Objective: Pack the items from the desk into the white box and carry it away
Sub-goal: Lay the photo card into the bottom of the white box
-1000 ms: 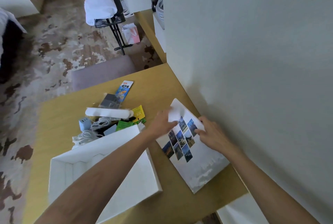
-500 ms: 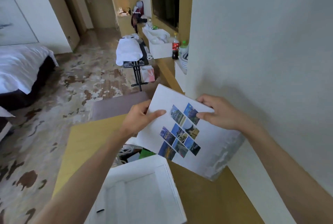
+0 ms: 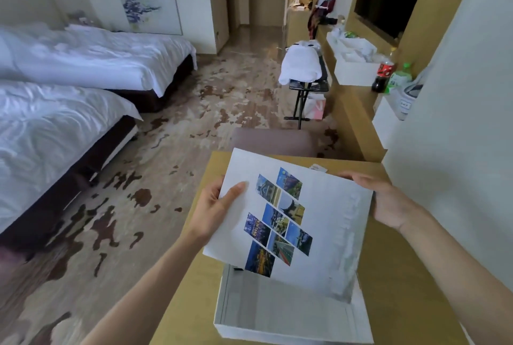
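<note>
One white photo sheet (image 3: 327, 222) hangs just above the one white box (image 3: 277, 319), printed face up, its long axis from the left hand (image 3: 213, 214) to the right hand (image 3: 388, 203), both grasping its side edges.

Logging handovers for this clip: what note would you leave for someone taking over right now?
Hands: the left hand and the right hand each grip an edge of the photo booklet, held tilted above the white box on the desk.
Done: the booklet is off the desk.
Left: lower it into the box, pack whatever else the booklet hides from view, then carry the box away.
</note>
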`<state>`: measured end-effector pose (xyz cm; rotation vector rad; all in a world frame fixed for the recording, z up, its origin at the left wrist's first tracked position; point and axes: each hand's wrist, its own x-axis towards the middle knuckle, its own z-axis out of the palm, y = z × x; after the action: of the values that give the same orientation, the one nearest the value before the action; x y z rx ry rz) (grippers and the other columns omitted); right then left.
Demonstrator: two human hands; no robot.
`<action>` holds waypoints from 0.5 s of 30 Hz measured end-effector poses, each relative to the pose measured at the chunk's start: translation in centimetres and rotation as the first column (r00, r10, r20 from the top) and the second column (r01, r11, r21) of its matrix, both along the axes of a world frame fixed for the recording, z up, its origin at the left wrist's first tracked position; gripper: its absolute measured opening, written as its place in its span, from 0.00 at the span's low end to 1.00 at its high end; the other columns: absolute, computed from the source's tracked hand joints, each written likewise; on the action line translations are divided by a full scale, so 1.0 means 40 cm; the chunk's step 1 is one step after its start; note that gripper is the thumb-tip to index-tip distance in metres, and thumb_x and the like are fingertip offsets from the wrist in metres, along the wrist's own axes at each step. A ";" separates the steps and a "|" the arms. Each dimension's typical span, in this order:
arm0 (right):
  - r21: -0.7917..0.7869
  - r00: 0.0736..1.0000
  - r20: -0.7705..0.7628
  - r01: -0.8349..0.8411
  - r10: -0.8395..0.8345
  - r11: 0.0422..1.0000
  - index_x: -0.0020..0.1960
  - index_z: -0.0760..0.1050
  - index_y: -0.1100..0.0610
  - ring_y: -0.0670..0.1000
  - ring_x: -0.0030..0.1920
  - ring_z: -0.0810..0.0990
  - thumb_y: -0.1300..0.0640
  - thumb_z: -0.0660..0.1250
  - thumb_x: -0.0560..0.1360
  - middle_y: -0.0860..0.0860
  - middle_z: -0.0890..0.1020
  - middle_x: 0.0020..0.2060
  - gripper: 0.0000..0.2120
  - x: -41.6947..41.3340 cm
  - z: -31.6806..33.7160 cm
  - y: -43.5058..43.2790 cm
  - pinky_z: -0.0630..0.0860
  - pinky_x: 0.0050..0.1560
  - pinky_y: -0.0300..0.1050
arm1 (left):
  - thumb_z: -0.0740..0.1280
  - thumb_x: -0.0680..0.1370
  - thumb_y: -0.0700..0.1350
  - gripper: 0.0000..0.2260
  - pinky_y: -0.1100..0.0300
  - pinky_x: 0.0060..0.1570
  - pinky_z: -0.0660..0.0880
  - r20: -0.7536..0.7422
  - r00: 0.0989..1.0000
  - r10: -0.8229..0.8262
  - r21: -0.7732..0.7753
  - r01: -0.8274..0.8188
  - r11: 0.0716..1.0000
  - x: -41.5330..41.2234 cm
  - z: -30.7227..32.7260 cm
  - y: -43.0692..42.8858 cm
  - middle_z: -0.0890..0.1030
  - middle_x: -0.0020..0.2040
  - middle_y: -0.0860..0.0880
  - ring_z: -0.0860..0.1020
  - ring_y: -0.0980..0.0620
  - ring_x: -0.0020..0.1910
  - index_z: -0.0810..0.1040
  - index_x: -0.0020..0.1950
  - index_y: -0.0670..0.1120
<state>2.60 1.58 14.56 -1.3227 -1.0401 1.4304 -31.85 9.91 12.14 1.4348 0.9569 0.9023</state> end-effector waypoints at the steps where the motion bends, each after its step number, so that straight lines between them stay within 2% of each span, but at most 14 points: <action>1: -0.014 0.998 -0.058 0.026 -0.027 1.000 0.55 0.83 0.49 0.49 0.53 0.83 0.45 0.74 0.67 0.51 0.84 0.54 0.18 -0.019 -0.030 0.000 0.80 0.45 0.42 | 0.68 0.75 0.57 0.13 0.47 0.37 0.78 0.009 1.000 0.016 -0.026 -0.016 1.000 -0.014 -0.018 -0.006 0.85 0.45 0.42 0.82 0.42 0.37 0.79 0.50 0.48; 2: -0.038 0.994 -0.097 0.042 -0.046 0.998 0.55 0.83 0.50 0.50 0.53 0.84 0.50 0.72 0.70 0.52 0.84 0.55 0.15 -0.036 -0.054 -0.002 0.81 0.45 0.42 | 0.68 0.75 0.57 0.13 0.45 0.38 0.78 0.015 1.000 0.028 -0.052 -0.027 0.998 -0.024 -0.035 -0.012 0.84 0.46 0.40 0.81 0.40 0.38 0.79 0.50 0.48; 4: -0.102 0.996 -0.085 0.033 -0.042 0.994 0.59 0.81 0.55 0.53 0.55 0.83 0.57 0.71 0.71 0.55 0.83 0.57 0.16 -0.055 -0.091 -0.005 0.81 0.48 0.46 | 0.68 0.75 0.58 0.14 0.46 0.38 0.79 0.019 0.999 0.041 -0.097 -0.039 0.995 -0.037 -0.066 -0.025 0.84 0.46 0.40 0.82 0.41 0.39 0.80 0.51 0.49; 7: -0.177 0.987 0.156 -0.019 0.047 0.984 0.65 0.73 0.54 0.53 0.57 0.82 0.59 0.74 0.71 0.51 0.83 0.58 0.24 -0.059 -0.120 -0.023 0.79 0.56 0.56 | 0.68 0.75 0.58 0.17 0.59 0.31 0.78 0.020 0.999 0.048 -0.156 -0.045 0.987 -0.031 -0.109 -0.045 0.85 0.45 0.44 0.83 0.47 0.37 0.78 0.54 0.46; 10: -0.228 0.906 0.416 0.025 0.075 0.973 0.65 0.64 0.49 0.51 0.57 0.80 0.55 0.74 0.72 0.46 0.81 0.57 0.27 -0.054 -0.136 -0.054 0.79 0.53 0.60 | 0.68 0.75 0.59 0.17 0.61 0.30 0.78 -0.044 0.996 0.077 -0.107 -0.081 0.991 -0.007 -0.149 -0.060 0.85 0.45 0.46 0.84 0.50 0.37 0.76 0.53 0.47; 12: -0.216 0.873 0.488 0.106 0.013 0.971 0.66 0.57 0.44 0.47 0.56 0.78 0.55 0.74 0.72 0.43 0.78 0.56 0.33 -0.049 -0.151 -0.078 0.80 0.50 0.55 | 0.68 0.74 0.59 0.15 0.60 0.31 0.79 -0.132 0.990 0.041 -0.025 -0.044 0.999 0.003 -0.167 -0.057 0.84 0.47 0.48 0.84 0.53 0.39 0.71 0.53 0.51; 15: -0.091 0.790 0.613 0.094 -0.019 0.991 0.71 0.52 0.37 0.37 0.51 0.78 0.55 0.74 0.71 0.35 0.72 0.55 0.40 -0.050 -0.171 -0.118 0.73 0.48 0.34 | 0.73 0.72 0.55 0.24 0.57 0.35 0.82 -0.248 0.965 -0.089 -0.003 0.091 0.996 -0.006 -0.179 -0.025 0.82 0.51 0.54 0.84 0.56 0.43 0.62 0.60 0.57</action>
<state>0.61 -3.15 7.74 -1.9639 -1.3236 1.0339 -32.07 8.91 4.99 1.6115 1.0629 0.6703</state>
